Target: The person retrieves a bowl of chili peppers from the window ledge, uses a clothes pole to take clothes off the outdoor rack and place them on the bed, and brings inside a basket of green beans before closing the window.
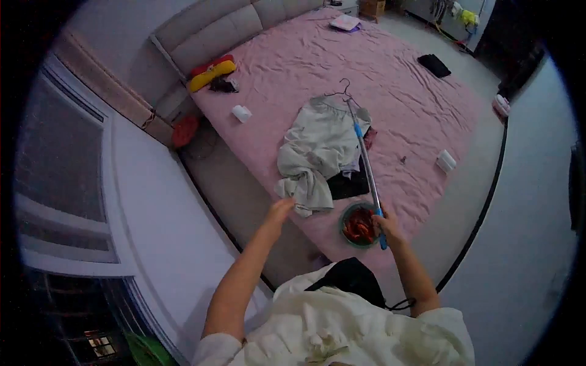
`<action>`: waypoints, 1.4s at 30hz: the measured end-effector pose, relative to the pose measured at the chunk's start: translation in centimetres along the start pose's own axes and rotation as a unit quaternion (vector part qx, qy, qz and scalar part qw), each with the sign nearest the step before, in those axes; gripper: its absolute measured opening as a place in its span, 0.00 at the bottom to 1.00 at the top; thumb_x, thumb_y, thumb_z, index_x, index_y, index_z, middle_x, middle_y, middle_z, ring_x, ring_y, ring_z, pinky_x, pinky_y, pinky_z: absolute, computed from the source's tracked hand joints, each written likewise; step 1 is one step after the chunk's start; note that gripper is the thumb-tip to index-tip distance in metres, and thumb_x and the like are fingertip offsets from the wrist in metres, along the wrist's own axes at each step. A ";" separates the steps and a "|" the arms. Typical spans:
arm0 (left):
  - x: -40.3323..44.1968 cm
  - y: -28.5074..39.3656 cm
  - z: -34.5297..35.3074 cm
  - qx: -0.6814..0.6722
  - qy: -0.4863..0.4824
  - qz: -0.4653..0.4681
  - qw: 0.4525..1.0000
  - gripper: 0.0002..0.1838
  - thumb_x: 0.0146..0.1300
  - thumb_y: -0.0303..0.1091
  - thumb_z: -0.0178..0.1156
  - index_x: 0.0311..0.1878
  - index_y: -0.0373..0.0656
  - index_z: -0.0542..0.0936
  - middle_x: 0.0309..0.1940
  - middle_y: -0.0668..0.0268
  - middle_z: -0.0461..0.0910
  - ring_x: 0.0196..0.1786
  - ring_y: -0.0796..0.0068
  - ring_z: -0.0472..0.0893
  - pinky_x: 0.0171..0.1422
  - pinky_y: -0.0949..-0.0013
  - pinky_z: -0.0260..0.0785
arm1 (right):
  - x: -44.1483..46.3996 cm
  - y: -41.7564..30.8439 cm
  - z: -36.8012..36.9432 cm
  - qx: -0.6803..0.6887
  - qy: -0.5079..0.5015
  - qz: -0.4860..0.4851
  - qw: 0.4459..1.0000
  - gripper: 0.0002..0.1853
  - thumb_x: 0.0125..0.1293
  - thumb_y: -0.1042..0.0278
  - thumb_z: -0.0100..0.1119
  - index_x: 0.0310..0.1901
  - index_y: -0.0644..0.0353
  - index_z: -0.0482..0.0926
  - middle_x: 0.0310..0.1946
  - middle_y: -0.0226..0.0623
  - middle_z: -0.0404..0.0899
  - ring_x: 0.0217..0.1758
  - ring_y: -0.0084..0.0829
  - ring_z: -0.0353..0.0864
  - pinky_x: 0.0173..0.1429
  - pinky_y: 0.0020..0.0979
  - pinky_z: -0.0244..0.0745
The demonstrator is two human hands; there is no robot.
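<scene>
My right hand [387,224] is wrapped round the lower blue grip of a long metal clothes pole [368,161]. The pole slants away over the bed, its far tip close to a dark clothes hanger [346,89]. A pale grey garment with a gathered waist, apparently trousers [320,131], lies crumpled below the hanger; whether the two are joined is unclear. My left hand [281,211] is at the garment's near lower edge, fingers stretched toward the cloth, perhaps touching it. Beside my right hand stands a round green basin [343,235] with reddish items [360,226] in it.
The bed [415,116] has a pink sheet. Black cloth [348,186] lies partly under the garment. White rolls [242,113], [445,161] sit on either side. A yellow cushion [212,73] is by the headboard [213,33]. A window wall [165,189] stands left.
</scene>
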State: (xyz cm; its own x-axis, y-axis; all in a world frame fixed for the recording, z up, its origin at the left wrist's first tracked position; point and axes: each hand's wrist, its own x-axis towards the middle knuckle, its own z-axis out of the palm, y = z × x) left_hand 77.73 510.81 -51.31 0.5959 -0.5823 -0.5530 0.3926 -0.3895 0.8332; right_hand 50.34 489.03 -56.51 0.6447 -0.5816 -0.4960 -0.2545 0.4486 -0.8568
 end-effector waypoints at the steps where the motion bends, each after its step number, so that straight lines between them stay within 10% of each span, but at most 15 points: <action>1: -1.8 -0.2 -0.5 0.004 0.019 -0.015 1.000 0.17 0.55 0.42 0.56 0.47 0.46 0.78 0.43 0.70 0.75 0.44 0.77 0.70 0.48 0.71 0.60 | 0.3 -0.5 0.5 0.054 0.023 0.014 0.998 0.30 0.54 0.76 0.50 0.61 0.50 0.59 0.18 0.28 0.65 0.14 0.19 0.62 0.16 0.22 0.59; 6: -7.2 -6.9 -6.8 0.011 0.066 -0.028 0.997 0.14 0.58 0.41 0.53 0.43 0.45 0.78 0.38 0.72 0.76 0.40 0.80 0.71 0.44 0.74 0.61 | 2.6 1.5 -1.8 0.177 -0.045 0.028 0.983 0.30 0.57 0.77 0.50 0.62 0.47 0.57 0.18 0.27 0.64 0.15 0.19 0.63 0.16 0.22 0.60; 13: -17.5 -8.6 -12.0 -0.133 0.190 -0.022 0.973 0.12 0.61 0.40 0.50 0.40 0.45 0.78 0.37 0.71 0.78 0.42 0.79 0.74 0.45 0.74 0.64 | -4.8 -3.2 2.3 -0.149 0.070 -0.135 0.977 0.32 0.59 0.70 0.52 0.66 0.51 0.55 0.22 0.23 0.65 0.17 0.17 0.62 0.19 0.22 0.61; 15: -19.4 -9.1 -11.9 -0.183 0.219 -0.010 0.958 0.11 0.61 0.38 0.50 0.40 0.45 0.77 0.35 0.70 0.79 0.42 0.79 0.75 0.46 0.74 0.65 | -1.0 -0.3 -1.4 -0.360 0.096 -0.415 0.830 0.32 0.60 0.72 0.51 0.67 0.49 0.54 0.22 0.22 0.65 0.17 0.16 0.61 0.19 0.20 0.60; 17: -20.1 -9.7 -11.8 -0.195 0.232 -0.019 0.953 0.11 0.61 0.37 0.50 0.40 0.42 0.77 0.35 0.68 0.78 0.41 0.78 0.75 0.47 0.74 0.66 | -10.1 -10.8 8.0 -0.183 0.077 -0.150 0.968 0.32 0.62 0.73 0.49 0.67 0.50 0.53 0.22 0.22 0.64 0.17 0.14 0.60 0.19 0.19 0.59; 19: -21.7 -8.6 -10.9 -0.196 0.233 0.051 0.951 0.12 0.61 0.38 0.51 0.41 0.41 0.76 0.36 0.68 0.78 0.42 0.79 0.74 0.49 0.74 0.64 | -4.6 -7.6 5.3 -0.174 -0.027 -0.357 0.917 0.29 0.64 0.75 0.42 0.67 0.52 0.52 0.20 0.23 0.62 0.16 0.14 0.58 0.18 0.19 0.55; 26: -28.4 -6.9 -10.2 -0.217 0.144 0.194 0.946 0.16 0.62 0.42 0.50 0.44 0.38 0.75 0.39 0.67 0.76 0.45 0.79 0.73 0.53 0.73 0.63 | -7.1 -10.9 18.2 -0.215 -0.324 -0.511 0.767 0.26 0.65 0.63 0.43 0.65 0.59 0.57 0.25 0.29 0.73 0.22 0.26 0.65 0.25 0.32 0.58; 27: -29.8 -7.2 -10.2 -0.217 0.152 0.208 0.942 0.16 0.62 0.42 0.50 0.44 0.38 0.75 0.39 0.67 0.76 0.45 0.79 0.73 0.53 0.73 0.63 | -7.2 -11.0 20.3 -0.423 -0.270 -0.534 0.680 0.28 0.63 0.64 0.49 0.65 0.59 0.58 0.34 0.38 0.77 0.27 0.29 0.72 0.29 0.34 0.65; 29: -32.4 -8.0 -9.9 -0.242 0.187 0.255 0.917 0.17 0.63 0.42 0.49 0.43 0.37 0.76 0.37 0.66 0.76 0.45 0.78 0.73 0.54 0.74 0.62 | -11.8 -12.5 26.4 -0.288 -0.449 -0.542 0.649 0.30 0.60 0.69 0.55 0.64 0.58 0.58 0.44 0.43 0.77 0.32 0.31 0.76 0.35 0.32 0.69; 33: -36.2 -9.9 -11.5 -0.273 0.242 0.221 0.905 0.15 0.64 0.41 0.50 0.46 0.40 0.75 0.42 0.65 0.75 0.45 0.74 0.74 0.60 0.67 0.60 | -21.4 -15.1 38.6 -0.250 -0.498 -0.555 0.618 0.31 0.62 0.73 0.52 0.66 0.52 0.55 0.35 0.32 0.78 0.24 0.21 0.67 0.32 0.25 0.68; 35: -35.5 -13.1 -12.4 -0.267 0.250 0.420 0.831 0.17 0.65 0.44 0.50 0.37 0.38 0.78 0.26 0.65 0.73 0.24 0.78 0.69 0.30 0.67 0.63 | -23.9 -15.4 43.2 -0.250 -0.531 -0.459 0.667 0.30 0.65 0.72 0.48 0.67 0.47 0.52 0.25 0.24 0.70 0.21 0.16 0.61 0.28 0.20 0.64; 42: -36.7 -19.5 -15.9 -0.242 0.188 0.342 0.888 0.14 0.62 0.42 0.55 0.32 0.40 0.75 0.27 0.65 0.72 0.27 0.74 0.70 0.37 0.65 0.66 | -33.7 -20.1 56.1 -0.085 -0.609 -0.419 0.668 0.29 0.67 0.68 0.45 0.68 0.44 0.50 0.16 0.22 0.57 0.17 0.13 0.56 0.20 0.20 0.58</action>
State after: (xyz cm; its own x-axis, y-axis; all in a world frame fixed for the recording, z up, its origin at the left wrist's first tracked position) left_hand 59.36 551.13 -47.27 0.9670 -0.2501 0.0479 0.0496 0.3694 0.9279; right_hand 74.19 537.70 -14.60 0.6944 0.4500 0.5616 0.5515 0.1686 -0.8170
